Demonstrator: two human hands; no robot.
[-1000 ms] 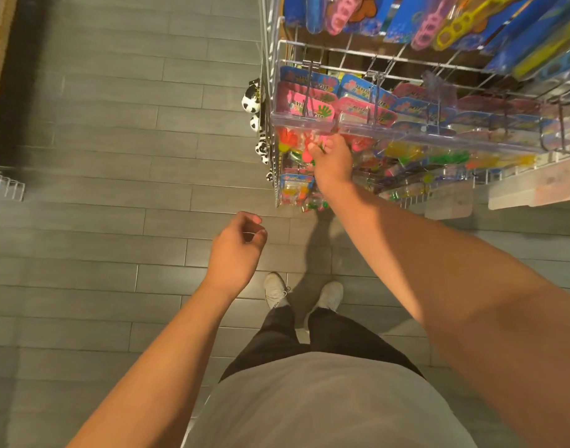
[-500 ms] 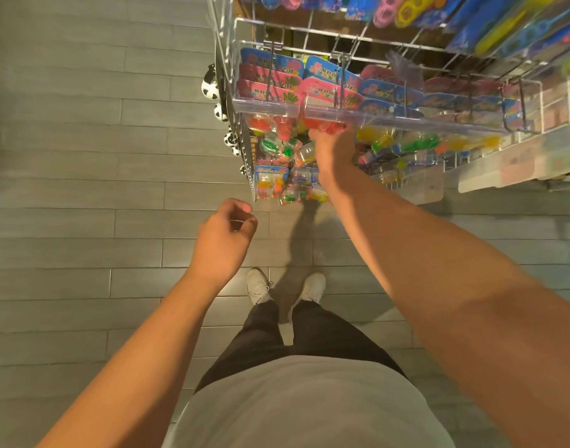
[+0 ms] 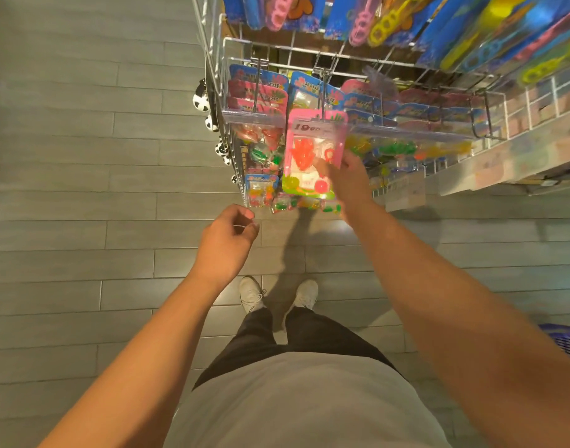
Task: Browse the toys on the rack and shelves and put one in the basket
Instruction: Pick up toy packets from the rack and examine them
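A wire rack (image 3: 212,92) stands ahead of me, hung with packaged toys. My right hand (image 3: 349,185) holds the lower right edge of a pink blister pack (image 3: 309,153) with orange and green toys inside, tilted outward while its top still hangs on a hook. A clear price strip (image 3: 406,132) runs across the rack in front of it. My left hand (image 3: 227,242) hovers below the rack with fingers loosely curled and nothing in it. A blue basket (image 3: 566,342) shows at the right edge, mostly behind my right arm.
Blue carded toys (image 3: 454,30) hang on the upper hooks. Small black and white plush balls (image 3: 201,100) hang on the rack's left side. Smaller toy packs (image 3: 261,189) hang low on the rack. Grey plank floor spreads to the left; my white shoes (image 3: 277,294) stand below.
My right hand has pulled a pink pack outward from under the price strip and now holds it tilted toward me. The left hand stays much as before.
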